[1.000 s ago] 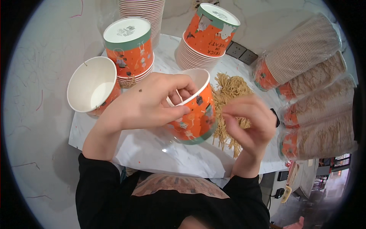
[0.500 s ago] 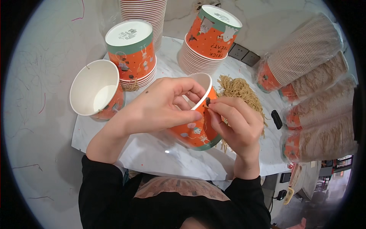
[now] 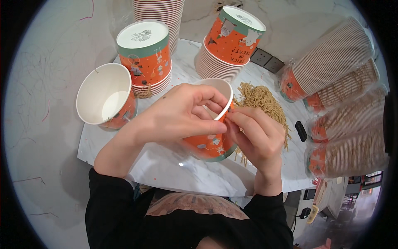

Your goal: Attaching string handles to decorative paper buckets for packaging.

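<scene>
from the head camera, looking down over a white marbled tabletop [image 3: 166, 170], we see two bare hands, sleeves black, working together on one paper cup [image 3: 207, 143]. the cup is orange with a green band at its base and a white rim; it sits near the middle of our view, tilted, and we cannot tell whether its base touches the table. our left hand [image 3: 182, 112] grasps it by the rim, fingers curled inside the mouth and thumb pressed on the outer wall. our right hand [image 3: 261, 135] has thumb and fingertips drawn together against the outer side of the cup, just below the rim; we cannot tell whether something thin is pinched between them.

just behind our right hand lies a loose heap of tan cords [image 3: 263, 101], with a small black object [image 3: 301, 131] to its right. to our left, an open cup [image 3: 93, 91] shows its white inside, a short strand at its rim. beside it stands an upside-down cup stack [image 3: 145, 60], a taller stack of white-rimmed cups [image 3: 159, 23] behind. farther back, to the right, is another inverted stack [image 3: 232, 39], near dark wall sockets [image 3: 267, 60]. along our right side lie four plastic-wrapped cup sleeves [image 3: 331, 58].
</scene>
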Demonstrator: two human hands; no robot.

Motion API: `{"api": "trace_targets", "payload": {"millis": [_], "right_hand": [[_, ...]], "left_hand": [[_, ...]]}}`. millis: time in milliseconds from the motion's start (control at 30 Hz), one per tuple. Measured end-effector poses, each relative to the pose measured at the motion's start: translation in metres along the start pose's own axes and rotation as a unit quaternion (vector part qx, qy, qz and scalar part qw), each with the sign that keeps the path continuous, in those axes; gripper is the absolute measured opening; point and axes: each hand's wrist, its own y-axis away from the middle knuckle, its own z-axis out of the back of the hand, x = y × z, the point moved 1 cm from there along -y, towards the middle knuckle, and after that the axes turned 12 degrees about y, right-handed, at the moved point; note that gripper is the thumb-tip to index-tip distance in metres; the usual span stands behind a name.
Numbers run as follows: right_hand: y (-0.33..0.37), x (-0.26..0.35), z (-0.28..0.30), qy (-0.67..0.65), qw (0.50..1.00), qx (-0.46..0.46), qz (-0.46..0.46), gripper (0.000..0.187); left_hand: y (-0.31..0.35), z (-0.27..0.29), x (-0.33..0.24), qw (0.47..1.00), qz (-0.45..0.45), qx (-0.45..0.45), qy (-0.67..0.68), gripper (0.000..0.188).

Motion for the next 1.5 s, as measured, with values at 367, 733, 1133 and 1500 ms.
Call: {"api": "trace_targets", "payload": {"millis": [367,733,1133,1500], "right_hand": [[0.000,-0.005,-0.007,-0.051,0.997,-0.012,-0.055,0.021],[0.002,-0.025,0.001,-0.015,0.996,0.077,-0.048,0.016],[0.003,-0.013,0.001,-0.369,0.866,0.090,-0.325,0.015],[0.005,-0.007,0.008,-0.204,0.960,0.081,-0.172,0.011]], "left_hand": [[-0.015,0.016,0.017,0.994,0.043,-0.021,0.102,0.021],[-0.008,-0.007,0.014,0.958,-0.151,-0.114,-0.218,0.008],[0.004,-0.020,0.007,0.834,-0.221,-0.141,-0.486,0.008],[0.001,-0.019,0.005,0.991,-0.059,-0.057,-0.102,0.016]]}}
